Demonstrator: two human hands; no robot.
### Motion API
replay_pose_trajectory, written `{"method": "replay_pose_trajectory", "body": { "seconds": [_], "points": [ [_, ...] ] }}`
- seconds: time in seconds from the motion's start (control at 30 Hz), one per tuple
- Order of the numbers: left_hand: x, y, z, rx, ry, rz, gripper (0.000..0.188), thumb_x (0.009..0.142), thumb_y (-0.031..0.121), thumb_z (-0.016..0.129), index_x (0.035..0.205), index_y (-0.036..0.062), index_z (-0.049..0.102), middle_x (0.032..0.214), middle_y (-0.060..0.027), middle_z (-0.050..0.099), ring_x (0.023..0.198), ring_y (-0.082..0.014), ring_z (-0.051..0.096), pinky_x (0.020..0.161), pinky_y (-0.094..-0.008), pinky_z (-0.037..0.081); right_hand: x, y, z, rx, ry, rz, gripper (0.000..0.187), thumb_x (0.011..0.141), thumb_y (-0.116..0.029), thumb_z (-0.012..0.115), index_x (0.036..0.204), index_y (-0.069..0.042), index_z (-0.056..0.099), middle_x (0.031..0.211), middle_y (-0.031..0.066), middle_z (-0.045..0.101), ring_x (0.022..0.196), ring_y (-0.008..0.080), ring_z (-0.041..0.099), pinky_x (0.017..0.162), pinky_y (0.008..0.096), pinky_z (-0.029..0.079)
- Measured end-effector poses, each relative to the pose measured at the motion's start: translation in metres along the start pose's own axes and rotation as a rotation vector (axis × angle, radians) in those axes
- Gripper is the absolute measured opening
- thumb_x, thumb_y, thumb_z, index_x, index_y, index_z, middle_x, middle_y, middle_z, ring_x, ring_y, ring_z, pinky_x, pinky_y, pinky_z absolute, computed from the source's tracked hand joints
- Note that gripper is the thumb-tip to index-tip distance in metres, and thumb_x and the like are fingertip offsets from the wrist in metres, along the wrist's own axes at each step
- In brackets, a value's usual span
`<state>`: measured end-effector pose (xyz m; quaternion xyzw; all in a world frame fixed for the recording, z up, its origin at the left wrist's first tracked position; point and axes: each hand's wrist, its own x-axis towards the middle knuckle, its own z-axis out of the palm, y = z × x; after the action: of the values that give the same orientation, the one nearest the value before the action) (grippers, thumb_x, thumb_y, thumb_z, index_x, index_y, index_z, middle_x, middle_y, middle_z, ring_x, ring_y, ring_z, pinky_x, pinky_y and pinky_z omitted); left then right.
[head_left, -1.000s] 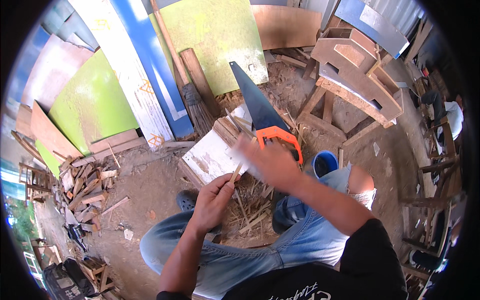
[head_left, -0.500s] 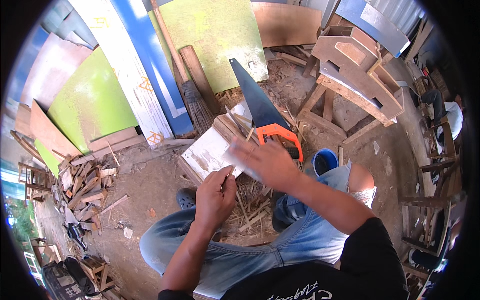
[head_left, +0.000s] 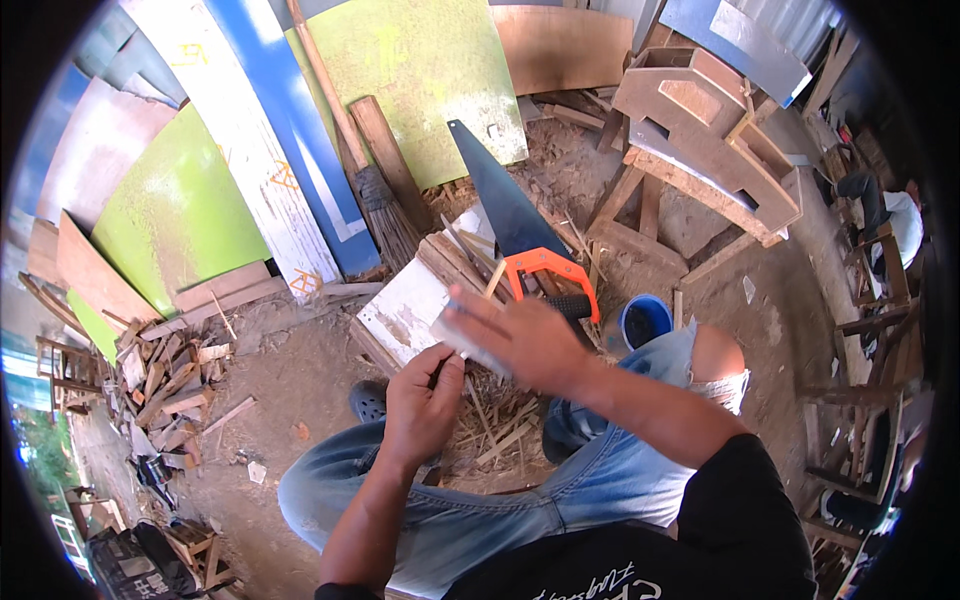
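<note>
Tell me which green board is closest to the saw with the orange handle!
The right-hand green board, behind the broom; the saw's tip overlaps it in view. The other green ones are farther away, left of the white plank.

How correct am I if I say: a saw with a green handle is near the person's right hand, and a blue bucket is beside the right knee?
Not green: the head view shows that the handle is mainly orange. The saw is near the right hand, and the blue bucket is beside the right knee.
</note>
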<state>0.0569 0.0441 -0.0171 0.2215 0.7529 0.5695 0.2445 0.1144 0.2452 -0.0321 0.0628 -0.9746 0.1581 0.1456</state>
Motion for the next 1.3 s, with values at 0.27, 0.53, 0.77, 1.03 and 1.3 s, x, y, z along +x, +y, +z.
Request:
{"method": "replay_pose_trajectory", "body": {
  "seconds": [0.27, 0.53, 0.77, 1.03, 1.3],
  "points": [
    [0.001, -0.002, -0.003, 0.180, 0.042, 0.179, 0.021, 0.095, 0.011, 0.062, 0.113, 0.0004, 0.066, 0.086, -0.0080, 0.067, 0.073, -0.0167, 0.063, 0.067, -0.0298, 0.050, -0.003, -0.002, 0.003, 0.016, -0.005, -0.030, 0.054, 0.083, -0.010, 0.061, 0.136, -0.009, 0.054, 0.149, 0.0093, 0.047, 0.087, 0.0282, 0.068, 0.078, 0.0405, 0.054],
    [-0.002, 0.006, 0.001, 0.668, 0.054, 0.362, 0.020, 0.092, 0.013, 0.062, 0.110, 0.0067, 0.067, 0.084, -0.0116, 0.065, 0.072, -0.0319, 0.065, 0.062, -0.0390, 0.053, -0.007, 0.001, 0.009, -0.044, -0.017, 0.029, 0.046, 0.085, -0.011, 0.058, 0.131, -0.010, 0.057, 0.144, 0.0077, 0.053, 0.089, 0.0275, 0.068, 0.076, 0.0405, 0.054],
    [-0.001, 0.008, 0.003, 0.698, 0.050, 0.394, 0.019, 0.092, 0.014, 0.062, 0.110, 0.0075, 0.067, 0.083, -0.0104, 0.065, 0.071, -0.0301, 0.065, 0.060, -0.0392, 0.052, -0.005, 0.020, 0.005, -0.017, -0.028, 0.066, 0.054, 0.084, -0.006, 0.059, 0.137, -0.008, 0.050, 0.143, 0.0137, 0.053, 0.087, 0.0324, 0.068, 0.079, 0.0424, 0.056],
    [0.003, 0.007, -0.003, 0.395, 0.055, 0.263, 0.019, 0.093, 0.009, 0.059, 0.110, 0.0023, 0.066, 0.086, -0.0175, 0.065, 0.077, -0.0352, 0.065, 0.069, -0.0389, 0.052, -0.007, 0.010, 0.000, -0.003, 0.077, 0.020, 0.067, 0.083, -0.003, 0.061, 0.147, -0.008, 0.040, 0.157, 0.0142, 0.035, 0.103, 0.0332, 0.066, 0.088, 0.0447, 0.054],
    [-0.002, 0.004, -0.007, -0.033, -0.005, -0.059, 0.026, 0.098, 0.015, 0.060, 0.116, -0.0037, 0.065, 0.085, -0.0031, 0.065, 0.076, -0.0114, 0.060, 0.068, -0.0272, 0.048, 0.001, 0.019, 0.003, -0.040, 0.208, 0.258, 0.077, 0.075, -0.005, 0.070, 0.147, -0.008, 0.042, 0.151, 0.0191, 0.042, 0.099, 0.0298, 0.067, 0.086, 0.0386, 0.056]
  ]
}}
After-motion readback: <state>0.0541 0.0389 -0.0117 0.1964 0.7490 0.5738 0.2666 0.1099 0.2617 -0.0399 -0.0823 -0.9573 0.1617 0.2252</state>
